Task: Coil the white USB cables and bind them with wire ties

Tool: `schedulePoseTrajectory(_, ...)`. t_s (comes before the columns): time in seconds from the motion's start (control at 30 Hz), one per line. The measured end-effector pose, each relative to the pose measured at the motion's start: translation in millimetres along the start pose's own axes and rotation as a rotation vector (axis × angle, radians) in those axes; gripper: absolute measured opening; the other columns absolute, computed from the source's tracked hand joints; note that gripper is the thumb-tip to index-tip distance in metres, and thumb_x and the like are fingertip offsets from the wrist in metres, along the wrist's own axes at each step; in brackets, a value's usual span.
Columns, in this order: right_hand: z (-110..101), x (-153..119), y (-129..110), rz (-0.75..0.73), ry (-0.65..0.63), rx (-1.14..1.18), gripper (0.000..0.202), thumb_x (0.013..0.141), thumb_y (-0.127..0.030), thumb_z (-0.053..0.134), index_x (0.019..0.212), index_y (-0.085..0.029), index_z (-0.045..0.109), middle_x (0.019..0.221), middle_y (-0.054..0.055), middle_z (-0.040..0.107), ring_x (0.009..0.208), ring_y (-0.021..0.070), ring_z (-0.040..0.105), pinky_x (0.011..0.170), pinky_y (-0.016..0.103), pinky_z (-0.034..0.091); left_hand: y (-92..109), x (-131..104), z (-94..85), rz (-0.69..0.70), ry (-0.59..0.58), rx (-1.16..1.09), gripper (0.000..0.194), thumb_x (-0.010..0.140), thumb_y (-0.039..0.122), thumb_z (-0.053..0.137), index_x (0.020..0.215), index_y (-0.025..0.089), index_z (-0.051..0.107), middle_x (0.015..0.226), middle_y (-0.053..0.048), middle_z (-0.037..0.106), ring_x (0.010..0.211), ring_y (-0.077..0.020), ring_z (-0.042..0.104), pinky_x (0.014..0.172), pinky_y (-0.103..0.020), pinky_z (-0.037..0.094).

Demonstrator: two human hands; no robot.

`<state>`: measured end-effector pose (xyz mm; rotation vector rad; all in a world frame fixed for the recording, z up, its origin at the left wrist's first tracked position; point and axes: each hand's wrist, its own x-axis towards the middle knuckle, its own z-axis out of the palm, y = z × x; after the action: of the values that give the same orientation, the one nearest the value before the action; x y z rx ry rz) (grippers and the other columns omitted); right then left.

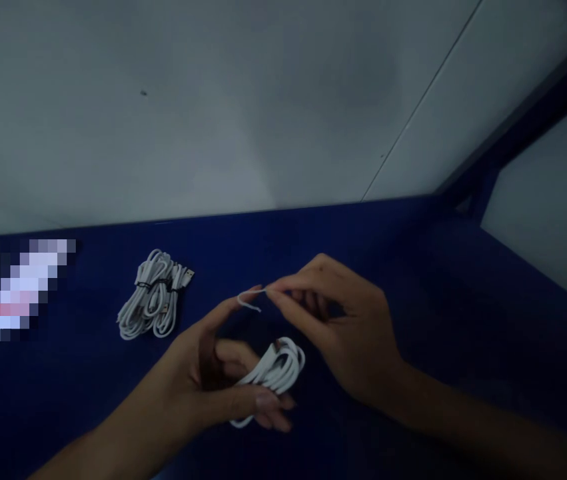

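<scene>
My left hand (pixel 188 373) is closed around a coiled white cable (pixel 286 363), gripping it between the thumb and lower fingers while the index finger stretches up and away. Loops of the coil stick out to the right, and its left part is hidden in the palm. Between thumb and index finger, my right hand (pixel 350 327) pinches one end of a thin, bent white tie (pixel 248 303). That tie touches or passes close to my left index fingertip and stands apart from the coil, above it.
Left of my hands, bundled white cables (pixel 148 300) with dark ties and a visible USB plug lie on the blue table (pixel 243 243). A pixelated patch (pixel 18 293) covers something at the far left. Behind rises a pale panel (pixel 188 120); a dark blue frame bar (pixel 518 133) slants at right.
</scene>
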<state>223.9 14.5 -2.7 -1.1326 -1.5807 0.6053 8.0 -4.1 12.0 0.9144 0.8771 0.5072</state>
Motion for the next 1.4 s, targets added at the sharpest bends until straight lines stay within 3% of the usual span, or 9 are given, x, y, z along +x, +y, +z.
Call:
schedulePoseTrajectory(0.13,-5,8,6,-0.037,0.063,-0.079,0.021,0.092,-0.006,0.083,0.093,-0.027,0.085,0.077,-0.004,0.062,0.064,0.0103,0.053,0.057,0.026,0.046,1,2,-4.3,0.046,0.044,0.025,0.076,0.102,0.026,0.079,0.167,0.032,0.040,0.100,-0.005,0.083,0.095,-0.0255,0.082,0.095,-0.042,0.062)
schedulePoseTrajectory(0.23,-5,7,7,-0.082,0.006,-0.058,0.019,0.093,-0.007,0.082,0.096,-0.026,0.085,0.078,-0.004,0.062,0.063,0.0100,0.053,0.056,0.026,0.046,5,5,-7.7,0.140,0.028,-0.153,0.036,0.098,0.021,0.076,0.133,0.025,0.072,0.086,0.001,0.069,0.075,-0.0152,0.067,0.081,-0.030,0.060)
schedulePoseTrajectory(0.33,-3,2,2,-0.140,-0.033,-0.015,0.019,0.094,-0.006,0.081,0.099,-0.024,0.085,0.080,-0.003,0.065,0.061,0.0089,0.054,0.053,0.024,0.046,10,5,-7.8,0.151,0.115,-0.220,0.010,0.092,0.026,0.081,0.100,0.021,0.078,0.076,0.002,0.056,0.067,-0.0131,0.052,0.068,-0.025,0.055)
schedulePoseTrajectory(0.57,-5,-1,-3,-0.211,-0.084,0.021,0.017,0.095,-0.007,0.081,0.099,-0.024,0.084,0.082,-0.003,0.065,0.061,0.0083,0.056,0.053,0.023,0.048,12,3,-5.6,0.130,0.354,-0.188,0.047,0.092,0.041,0.087,0.062,0.021,0.058,0.062,0.005,0.039,0.061,-0.0135,0.040,0.064,-0.023,0.052)
schedulePoseTrajectory(0.87,-12,4,7,-0.467,-0.113,-0.176,0.014,0.104,-0.012,0.074,0.104,-0.023,0.082,0.086,-0.001,0.064,0.060,0.0068,0.056,0.050,0.019,0.046,3,3,-16.0,0.085,0.252,-0.082,0.028,0.099,0.044,0.081,0.084,0.021,0.080,0.060,0.006,0.044,0.055,-0.0104,0.036,0.055,-0.021,0.038)
schedulePoseTrajectory(0.93,-12,4,6,-0.425,-0.144,-0.118,0.013,0.103,-0.012,0.075,0.105,-0.023,0.081,0.089,-0.001,0.066,0.062,0.0074,0.057,0.052,0.020,0.048,3,4,-15.9,0.080,0.262,-0.079,0.029,0.097,0.046,0.083,0.082,0.022,0.080,0.060,0.006,0.046,0.056,-0.0102,0.038,0.055,-0.021,0.037)
schedulePoseTrajectory(1.1,-9,2,-4,-0.024,-0.329,0.128,0.007,0.100,-0.018,0.077,0.103,-0.023,0.080,0.094,-0.001,0.070,0.068,0.0093,0.062,0.059,0.022,0.052,1,4,-14.5,0.059,0.345,-0.024,0.037,0.095,0.049,0.084,0.074,0.022,0.073,0.057,0.005,0.047,0.053,-0.0100,0.029,0.050,-0.023,0.025)
schedulePoseTrajectory(1.2,-5,-2,-8,0.079,-0.419,0.171,0.012,0.106,-0.024,0.070,0.097,-0.022,0.079,0.089,-0.001,0.068,0.072,0.0112,0.061,0.063,0.024,0.051,4,1,-11.7,0.070,0.393,0.095,0.034,0.092,0.049,0.086,0.074,0.022,0.074,0.056,0.006,0.044,0.051,-0.0096,0.027,0.047,-0.023,0.020)
schedulePoseTrajectory(1.4,5,-11,-10,0.328,-0.509,0.321,0.023,0.110,-0.033,0.065,0.091,-0.021,0.070,0.082,-0.001,0.069,0.071,0.0138,0.063,0.064,0.027,0.052,11,-2,-4.5,0.181,0.435,0.283,0.017,0.084,0.038,0.089,0.079,0.024,0.083,0.056,0.005,0.050,0.050,-0.0108,0.038,0.044,-0.021,0.028)
